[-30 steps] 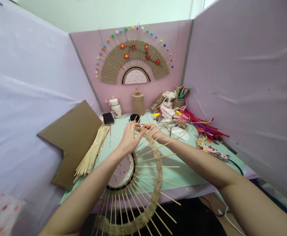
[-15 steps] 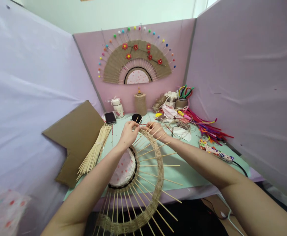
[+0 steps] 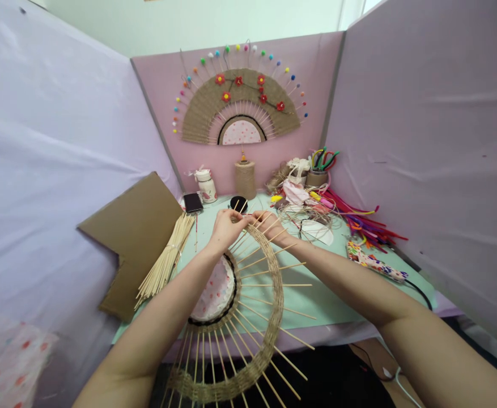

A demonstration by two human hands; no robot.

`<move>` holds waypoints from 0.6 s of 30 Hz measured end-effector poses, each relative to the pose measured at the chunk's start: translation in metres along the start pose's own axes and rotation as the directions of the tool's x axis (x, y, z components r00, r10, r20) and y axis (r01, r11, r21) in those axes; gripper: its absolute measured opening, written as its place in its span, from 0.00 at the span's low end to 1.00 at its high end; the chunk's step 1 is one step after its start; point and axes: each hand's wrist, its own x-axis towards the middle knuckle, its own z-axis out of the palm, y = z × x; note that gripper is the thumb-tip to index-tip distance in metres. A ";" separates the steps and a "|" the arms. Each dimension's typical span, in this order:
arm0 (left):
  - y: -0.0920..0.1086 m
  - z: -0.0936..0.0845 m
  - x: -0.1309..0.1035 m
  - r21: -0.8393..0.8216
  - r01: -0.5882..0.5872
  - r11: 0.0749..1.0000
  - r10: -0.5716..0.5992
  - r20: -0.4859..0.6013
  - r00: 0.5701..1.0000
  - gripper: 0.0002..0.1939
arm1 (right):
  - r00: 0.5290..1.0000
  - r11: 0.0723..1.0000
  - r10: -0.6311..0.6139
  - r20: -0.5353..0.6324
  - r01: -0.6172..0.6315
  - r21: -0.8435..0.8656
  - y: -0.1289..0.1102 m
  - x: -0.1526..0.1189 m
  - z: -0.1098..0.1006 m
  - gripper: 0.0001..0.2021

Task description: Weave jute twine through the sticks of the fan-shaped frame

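Observation:
A half-made woven fan stretches from the table's front over my lap. Thin wooden sticks spread out from its half-round centre, which is pinkish white with red spots and a black braided edge. A band of twine is woven through the sticks. At the band's far end my left hand pinches the fan with thumb and fingers. Close beside it, my right hand is closed at the same end, among the stick tips. Any loose strand between the fingers is too small to make out.
A bundle of sticks and brown cardboard lie left. Behind stand a white bottle and a twine spool. Pipe cleaners and a flowered glue gun lie right. A finished fan hangs on the back panel.
Both hands stay at the far end of the woven band, their fingers now slightly closer together. The background has shifted slightly to the right in view.

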 end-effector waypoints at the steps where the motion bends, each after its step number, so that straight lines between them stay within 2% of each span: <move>1: -0.001 0.000 0.001 -0.013 0.002 1.000 -0.002 0.006 1.000 0.06 | 1.000 1.000 -0.007 0.001 0.007 0.008 -0.001 0.000 0.001 0.23; 6: -0.006 0.000 0.003 -0.079 0.021 0.997 -0.017 0.050 0.999 0.05 | 0.994 0.997 -0.070 0.080 0.069 0.018 0.000 0.000 -0.006 0.20; 8: -0.008 -0.001 0.003 -0.097 0.031 0.995 -0.027 0.049 0.998 0.06 | 0.986 0.989 -0.103 0.130 0.115 -0.095 0.005 0.005 -0.021 0.17; 9: -0.009 -0.002 0.003 -0.105 0.038 0.994 -0.034 0.043 0.999 0.06 | 0.985 0.978 -0.105 0.140 0.128 -0.165 0.008 0.010 -0.031 0.14; 10: -0.010 -0.003 0.002 -0.113 0.045 0.993 -0.041 0.039 0.998 0.06 | 0.986 0.941 -0.094 0.135 0.133 -0.312 0.011 0.017 -0.044 0.12; 12: -0.012 -0.007 0.001 -0.130 0.054 0.990 -0.049 0.040 0.998 0.07 | 0.997 0.888 -0.053 0.047 0.069 -0.454 0.016 0.034 -0.077 0.09; 14: -0.013 -0.011 0.000 -0.149 0.055 0.987 -0.050 0.039 0.998 0.07 | 0.997 0.836 -0.008 -0.076 -0.035 -0.548 0.020 0.052 -0.113 0.09; 18: -0.012 -0.025 -0.005 -0.146 0.082 0.986 -0.083 0.003 0.997 0.07 | 0.953 0.710 0.073 -0.296 -0.258 -0.655 0.016 0.075 -0.180 0.11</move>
